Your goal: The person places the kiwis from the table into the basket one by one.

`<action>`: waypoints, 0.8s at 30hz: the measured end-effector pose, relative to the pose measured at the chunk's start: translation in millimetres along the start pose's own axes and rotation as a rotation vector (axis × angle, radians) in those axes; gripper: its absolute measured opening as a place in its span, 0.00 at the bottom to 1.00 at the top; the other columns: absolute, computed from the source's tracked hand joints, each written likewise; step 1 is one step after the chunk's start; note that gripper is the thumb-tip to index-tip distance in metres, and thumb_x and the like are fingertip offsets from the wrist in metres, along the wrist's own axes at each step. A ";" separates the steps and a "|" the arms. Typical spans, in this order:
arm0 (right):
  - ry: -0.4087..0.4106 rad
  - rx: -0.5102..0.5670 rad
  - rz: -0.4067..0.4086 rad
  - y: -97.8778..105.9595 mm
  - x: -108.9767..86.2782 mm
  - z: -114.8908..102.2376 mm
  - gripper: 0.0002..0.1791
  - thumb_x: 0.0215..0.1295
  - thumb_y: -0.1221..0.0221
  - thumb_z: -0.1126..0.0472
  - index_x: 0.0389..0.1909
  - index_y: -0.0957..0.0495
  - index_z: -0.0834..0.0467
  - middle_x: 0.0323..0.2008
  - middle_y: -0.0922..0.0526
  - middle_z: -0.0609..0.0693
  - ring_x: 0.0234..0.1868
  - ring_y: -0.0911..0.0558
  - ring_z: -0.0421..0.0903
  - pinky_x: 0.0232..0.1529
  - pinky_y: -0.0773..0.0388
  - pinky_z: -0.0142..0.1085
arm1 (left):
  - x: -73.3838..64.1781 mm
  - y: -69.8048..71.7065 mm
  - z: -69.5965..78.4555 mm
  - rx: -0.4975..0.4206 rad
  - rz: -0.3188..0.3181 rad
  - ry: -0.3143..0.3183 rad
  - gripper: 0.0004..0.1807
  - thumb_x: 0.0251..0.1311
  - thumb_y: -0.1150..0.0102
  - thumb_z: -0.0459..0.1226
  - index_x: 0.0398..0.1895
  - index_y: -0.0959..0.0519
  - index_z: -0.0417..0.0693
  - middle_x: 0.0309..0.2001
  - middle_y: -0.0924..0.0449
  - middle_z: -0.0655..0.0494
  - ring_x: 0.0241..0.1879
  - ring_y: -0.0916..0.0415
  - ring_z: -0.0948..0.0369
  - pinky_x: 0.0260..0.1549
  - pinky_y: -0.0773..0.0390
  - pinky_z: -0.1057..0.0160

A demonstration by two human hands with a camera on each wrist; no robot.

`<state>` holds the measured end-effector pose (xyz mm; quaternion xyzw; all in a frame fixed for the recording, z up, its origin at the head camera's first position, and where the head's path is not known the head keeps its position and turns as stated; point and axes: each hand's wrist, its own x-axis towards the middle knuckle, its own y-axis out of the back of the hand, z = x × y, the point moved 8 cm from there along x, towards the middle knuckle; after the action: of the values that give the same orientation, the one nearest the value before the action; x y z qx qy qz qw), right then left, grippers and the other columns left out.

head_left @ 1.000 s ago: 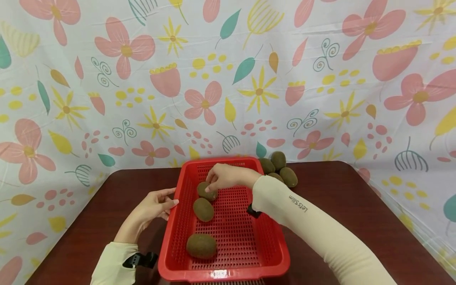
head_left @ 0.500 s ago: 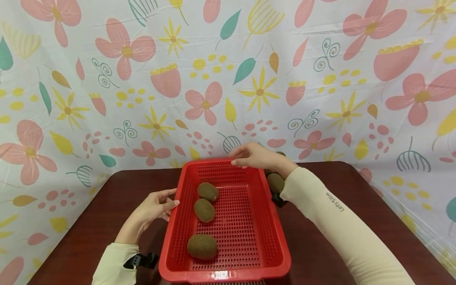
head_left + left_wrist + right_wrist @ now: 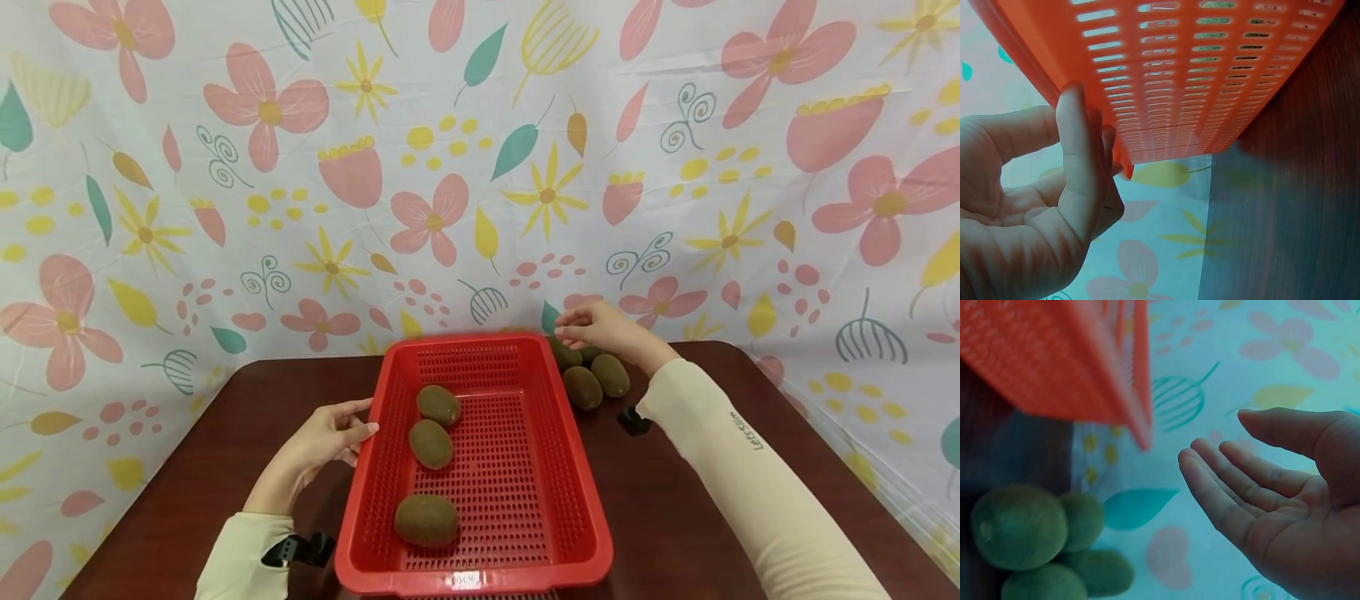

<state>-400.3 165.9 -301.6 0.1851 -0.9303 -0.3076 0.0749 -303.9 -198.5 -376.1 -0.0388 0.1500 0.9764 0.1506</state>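
Note:
A red plastic basket (image 3: 480,573) with slotted walls stands on the table, holding three brown kiwifruits: one near the front (image 3: 426,521), one mid-left (image 3: 431,444) and one behind it (image 3: 438,405). My left hand (image 3: 322,437) touches the basket's left rim from outside with thumb and fingertips; the left wrist view shows these fingers against the slotted wall (image 3: 1160,94). Beyond the basket's back right corner, my right hand (image 3: 603,325) is held over a cluster of kiwifruits (image 3: 582,388). Its fingers are loosely bent with nothing between them, and the right wrist view shows the fruits (image 3: 1019,526) below and apart from the hand (image 3: 1285,494).
The dark wooden table (image 3: 675,483) extends on both sides of the basket. Behind it hangs a white cloth (image 3: 480,208) with flower and leaf prints, close to the far table edge.
My right hand has left the rearmost kiwifruit in the basket, risen over the back rim and moved right to the cluster outside. The left hand has stayed at the rim.

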 end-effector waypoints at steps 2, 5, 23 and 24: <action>-0.019 0.004 0.001 1.7 -0.8 8.9 0.22 0.70 0.46 0.64 0.58 0.30 0.76 0.51 0.22 0.70 0.44 0.17 0.51 0.45 0.18 0.39 | -0.2 -0.2 -0.4 0.002 -0.001 -0.001 0.34 0.66 0.43 0.36 0.71 0.43 0.33 0.33 0.24 0.45 0.28 0.18 0.53 0.31 0.16 0.54; -0.054 0.018 0.010 3.1 -0.6 23.0 0.23 0.70 0.46 0.63 0.59 0.32 0.76 0.52 0.23 0.71 0.44 0.17 0.50 0.45 0.18 0.39 | -0.3 -0.4 -0.1 0.007 -0.002 -0.009 0.34 0.66 0.43 0.36 0.71 0.43 0.33 0.33 0.24 0.45 0.29 0.18 0.53 0.31 0.16 0.53; -0.126 -0.210 0.020 -10.8 3.4 69.2 0.25 0.66 0.42 0.63 0.54 0.30 0.80 0.45 0.20 0.70 0.40 0.17 0.60 0.43 0.19 0.47 | 0.5 1.2 -0.1 0.020 0.003 -0.014 0.33 0.66 0.43 0.35 0.70 0.41 0.33 0.33 0.23 0.45 0.29 0.18 0.53 0.31 0.16 0.53; -0.115 -0.230 0.024 -11.3 3.6 69.4 0.25 0.65 0.41 0.63 0.53 0.29 0.80 0.44 0.20 0.70 0.38 0.16 0.59 0.43 0.18 0.47 | 0.4 1.2 0.0 0.019 0.003 -0.014 0.33 0.66 0.43 0.35 0.70 0.41 0.33 0.33 0.23 0.45 0.29 0.17 0.53 0.31 0.16 0.53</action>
<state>-417.8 193.9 -363.7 0.1460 -0.8939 -0.4214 0.0457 -304.6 -199.6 -375.9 -0.0303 0.1584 0.9753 0.1507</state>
